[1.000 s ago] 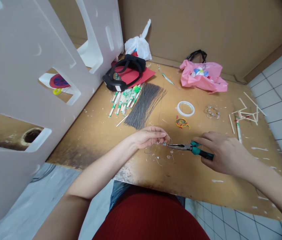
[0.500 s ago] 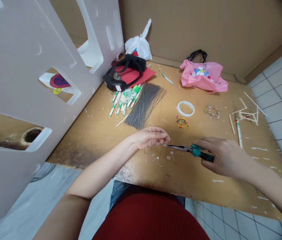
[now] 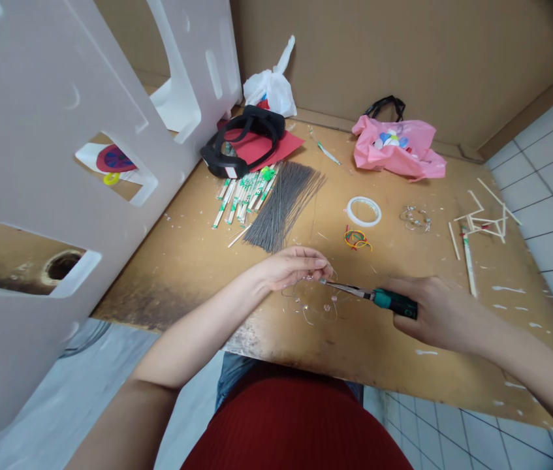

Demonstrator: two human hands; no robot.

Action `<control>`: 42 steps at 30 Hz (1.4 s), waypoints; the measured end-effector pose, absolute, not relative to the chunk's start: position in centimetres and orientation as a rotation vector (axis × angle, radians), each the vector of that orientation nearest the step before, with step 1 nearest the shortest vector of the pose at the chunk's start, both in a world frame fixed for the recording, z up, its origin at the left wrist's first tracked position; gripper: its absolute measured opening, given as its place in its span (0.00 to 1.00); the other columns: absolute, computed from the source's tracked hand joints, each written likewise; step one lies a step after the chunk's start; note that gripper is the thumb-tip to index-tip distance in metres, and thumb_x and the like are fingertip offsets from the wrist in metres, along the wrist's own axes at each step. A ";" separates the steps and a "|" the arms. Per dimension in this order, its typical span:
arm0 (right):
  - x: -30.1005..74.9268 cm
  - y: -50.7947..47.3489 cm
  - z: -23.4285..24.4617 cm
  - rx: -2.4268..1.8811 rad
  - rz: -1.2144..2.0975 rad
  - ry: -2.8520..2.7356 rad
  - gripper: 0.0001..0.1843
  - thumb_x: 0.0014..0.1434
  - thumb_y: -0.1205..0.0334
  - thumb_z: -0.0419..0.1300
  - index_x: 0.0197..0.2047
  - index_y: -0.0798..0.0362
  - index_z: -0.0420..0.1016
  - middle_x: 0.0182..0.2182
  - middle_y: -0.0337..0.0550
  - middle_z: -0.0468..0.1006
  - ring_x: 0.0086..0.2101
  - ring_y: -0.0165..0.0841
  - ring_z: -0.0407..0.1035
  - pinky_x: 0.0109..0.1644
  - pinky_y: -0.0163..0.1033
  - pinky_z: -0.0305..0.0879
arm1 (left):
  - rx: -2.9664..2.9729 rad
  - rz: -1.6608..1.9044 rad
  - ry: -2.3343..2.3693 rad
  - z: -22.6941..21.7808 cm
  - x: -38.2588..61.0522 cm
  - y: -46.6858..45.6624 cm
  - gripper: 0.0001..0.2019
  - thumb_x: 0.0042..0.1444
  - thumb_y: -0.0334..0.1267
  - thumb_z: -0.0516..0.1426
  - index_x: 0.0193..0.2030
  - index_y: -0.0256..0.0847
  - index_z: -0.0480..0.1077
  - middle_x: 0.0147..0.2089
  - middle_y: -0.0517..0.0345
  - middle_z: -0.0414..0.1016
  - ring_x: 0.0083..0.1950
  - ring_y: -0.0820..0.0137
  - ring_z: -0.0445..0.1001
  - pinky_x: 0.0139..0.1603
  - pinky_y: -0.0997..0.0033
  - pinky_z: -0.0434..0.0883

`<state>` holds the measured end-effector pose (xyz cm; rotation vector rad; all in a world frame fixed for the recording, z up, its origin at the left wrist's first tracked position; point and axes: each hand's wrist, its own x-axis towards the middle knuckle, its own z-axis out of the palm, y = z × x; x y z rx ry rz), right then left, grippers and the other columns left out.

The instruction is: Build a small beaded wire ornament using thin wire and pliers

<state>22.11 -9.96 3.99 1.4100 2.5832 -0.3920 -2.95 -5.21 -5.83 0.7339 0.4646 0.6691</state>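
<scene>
Between the fingertips of my left hand (image 3: 300, 267) is a thin wire loop strung with clear beads (image 3: 328, 307), hanging just above the wooden table. My right hand (image 3: 435, 310) is closed around the green and black handles of long-nose pliers (image 3: 388, 301). The pliers' tips point left and meet the wire right beside my left fingertips. Exactly what the jaws pinch is too small to make out. A similar beaded wire ring (image 3: 416, 219) lies farther right on the table.
Behind my left hand lie a bundle of grey wires (image 3: 283, 205) and wrapped chopsticks (image 3: 241, 196). Beyond are a black headset (image 3: 241, 140) and a pink bag (image 3: 398, 153). A tape roll (image 3: 364, 211), rubber bands (image 3: 356, 239) and a stick frame (image 3: 486, 225) sit to the right. A white plastic panel (image 3: 61, 85) borders the left.
The pliers' handles have come closer together as my right hand squeezes them and turns slightly. My left hand stays in almost the same place with the beaded wire.
</scene>
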 end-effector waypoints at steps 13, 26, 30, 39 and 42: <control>24.1 -9.3 3.1 1.469 -0.288 2.613 0.19 0.48 0.68 0.55 0.44 0.47 0.73 0.34 0.39 0.80 0.28 0.34 0.72 0.30 0.38 0.64 | 0.682 0.786 0.536 -4.7 -3.0 -5.3 0.14 0.45 0.35 0.65 0.40 0.34 0.73 0.42 0.52 0.77 0.38 0.72 0.76 0.46 0.68 0.70; 24.7 -9.6 3.4 1.533 -0.250 2.585 0.18 0.48 0.67 0.54 0.43 0.47 0.73 0.34 0.39 0.79 0.28 0.34 0.72 0.30 0.37 0.64 | 1.031 0.763 0.731 -4.6 -2.4 -5.6 0.14 0.46 0.41 0.62 0.35 0.33 0.71 0.20 0.65 0.68 0.17 0.84 0.58 0.19 0.81 0.54; 24.5 -9.7 3.2 1.528 -0.202 2.613 0.18 0.48 0.67 0.54 0.43 0.47 0.73 0.33 0.39 0.80 0.27 0.35 0.73 0.28 0.37 0.63 | 1.034 0.754 0.741 -4.8 -2.3 -5.6 0.13 0.45 0.41 0.62 0.34 0.33 0.69 0.21 0.63 0.70 0.17 0.82 0.62 0.19 0.81 0.58; 24.4 -9.8 2.3 1.553 -0.123 2.618 0.19 0.49 0.65 0.55 0.46 0.46 0.71 0.39 0.39 0.80 0.32 0.37 0.74 0.30 0.38 0.63 | 1.029 0.805 0.713 -5.5 -2.1 -5.6 0.12 0.46 0.38 0.62 0.35 0.34 0.67 0.25 0.61 0.73 0.21 0.77 0.71 0.26 0.76 0.67; 24.2 -10.0 2.4 1.571 -0.031 2.587 0.17 0.50 0.63 0.55 0.45 0.47 0.70 0.38 0.40 0.79 0.31 0.37 0.74 0.28 0.38 0.62 | 1.046 0.809 0.720 -5.5 -2.1 -5.5 0.11 0.47 0.38 0.61 0.35 0.33 0.67 0.25 0.60 0.73 0.21 0.77 0.71 0.25 0.76 0.66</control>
